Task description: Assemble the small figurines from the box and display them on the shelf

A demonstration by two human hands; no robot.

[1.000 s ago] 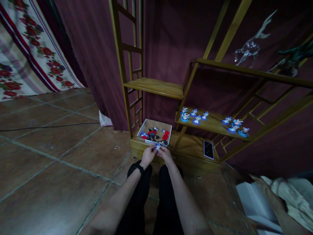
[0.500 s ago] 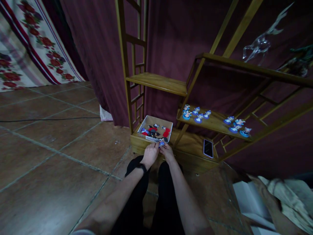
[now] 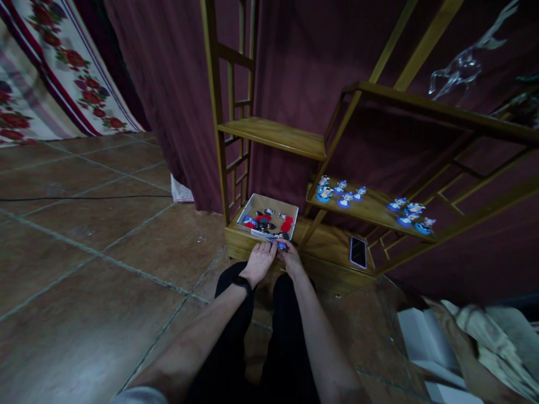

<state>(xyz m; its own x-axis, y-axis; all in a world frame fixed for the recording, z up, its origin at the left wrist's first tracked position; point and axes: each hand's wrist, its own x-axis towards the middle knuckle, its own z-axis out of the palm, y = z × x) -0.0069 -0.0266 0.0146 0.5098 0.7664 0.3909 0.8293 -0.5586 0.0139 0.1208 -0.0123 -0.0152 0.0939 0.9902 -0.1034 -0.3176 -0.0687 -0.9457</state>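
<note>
My left hand (image 3: pixel 261 261) and my right hand (image 3: pixel 289 257) meet just in front of a shallow cardboard box (image 3: pixel 269 201), fingers pinched together on a small blue figurine (image 3: pixel 281 244) held between them. The box sits on the bottom board of a wooden shelf (image 3: pixel 273 136) and holds several small red, black and blue pieces. A black band is on my left wrist. My black-trousered legs lie below the hands.
Several blue figurines (image 3: pixel 340 194) stand on the middle shelf, with more (image 3: pixel 410 214) further right. A phone (image 3: pixel 358 252) lies flat on the bottom board. A glass deer (image 3: pixel 467 62) stands on top. Dark red curtain behind, tiled floor left, papers and cloth (image 3: pixel 475 336) at right.
My view has shifted, so the shelf sits a little to the right and higher. Both hands have stayed together on the small figurine, close to the box's front edge.
</note>
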